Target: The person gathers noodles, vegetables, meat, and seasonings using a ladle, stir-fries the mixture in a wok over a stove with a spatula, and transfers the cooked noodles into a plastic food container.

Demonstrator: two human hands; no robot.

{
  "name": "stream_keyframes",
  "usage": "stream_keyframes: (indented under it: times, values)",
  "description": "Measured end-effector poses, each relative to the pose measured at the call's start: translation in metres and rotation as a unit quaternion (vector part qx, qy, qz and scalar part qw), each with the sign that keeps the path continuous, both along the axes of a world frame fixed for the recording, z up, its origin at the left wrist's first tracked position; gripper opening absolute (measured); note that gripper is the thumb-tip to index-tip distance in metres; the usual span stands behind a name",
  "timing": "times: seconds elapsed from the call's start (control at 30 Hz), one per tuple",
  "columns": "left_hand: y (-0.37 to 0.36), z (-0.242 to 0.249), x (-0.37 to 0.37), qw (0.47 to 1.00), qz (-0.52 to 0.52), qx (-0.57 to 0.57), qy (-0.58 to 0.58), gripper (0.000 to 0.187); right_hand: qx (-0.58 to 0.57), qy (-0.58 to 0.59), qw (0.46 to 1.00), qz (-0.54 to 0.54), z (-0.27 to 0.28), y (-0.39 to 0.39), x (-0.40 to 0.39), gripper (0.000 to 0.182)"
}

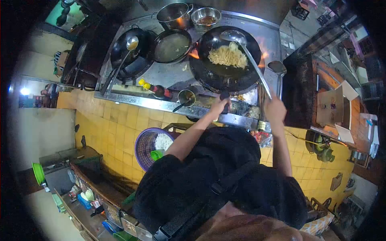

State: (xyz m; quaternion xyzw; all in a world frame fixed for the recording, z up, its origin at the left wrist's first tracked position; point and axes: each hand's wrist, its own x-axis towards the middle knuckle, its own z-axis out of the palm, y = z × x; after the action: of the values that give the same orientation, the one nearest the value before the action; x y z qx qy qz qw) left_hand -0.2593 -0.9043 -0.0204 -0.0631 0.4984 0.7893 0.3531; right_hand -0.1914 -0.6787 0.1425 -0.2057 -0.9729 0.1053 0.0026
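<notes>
Both are closed: left grip around a round wok's dark handle, right grip around a shiny metal ladle.

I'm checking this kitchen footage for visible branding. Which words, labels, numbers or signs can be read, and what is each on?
None can be read.
Cardboard box: small dark print, too blurred to read.
Yellow-capped bottles: any lettering is too small and blurred to read.
</notes>
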Motion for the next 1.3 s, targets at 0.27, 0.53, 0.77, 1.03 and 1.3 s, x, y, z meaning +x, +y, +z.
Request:
stream_keyframes:
  times: [0.27,0.53,0.77,1.03,1.3]
  values:
    - [0.001,-0.008,-0.006,0.995,0.004,-0.096,0.02,0.02,-0.034,-0.085,0.994,0.052,-0.03,0.003,-0.041,0.054]
    - [-0.013,-0.027,-0.019,0.995,-0.049,-0.087,-0.009,0.018,-0.273,0.091,0.956,0.06,-0.116,-0.016,-0.048,0.048]
    - [-0.018,0.017,-0.013,0.959,-0.038,-0.24,0.143,0.029,-0.124,-0.004,0.97,0.209,-0.005,0.005,-0.016,0.047]
    - [0.03,0.031,-0.01,0.98,0.078,-0.169,-0.07,0.022,-0.185,-0.015,0.953,0.238,-0.035,0.022,-0.035,0.045]
    - [-0.013,0.128,-0.011,0.923,-0.072,0.186,-0.33,0.019,-0.153,-0.121,0.958,0.212,0.072,0.015,0.009,0.046]
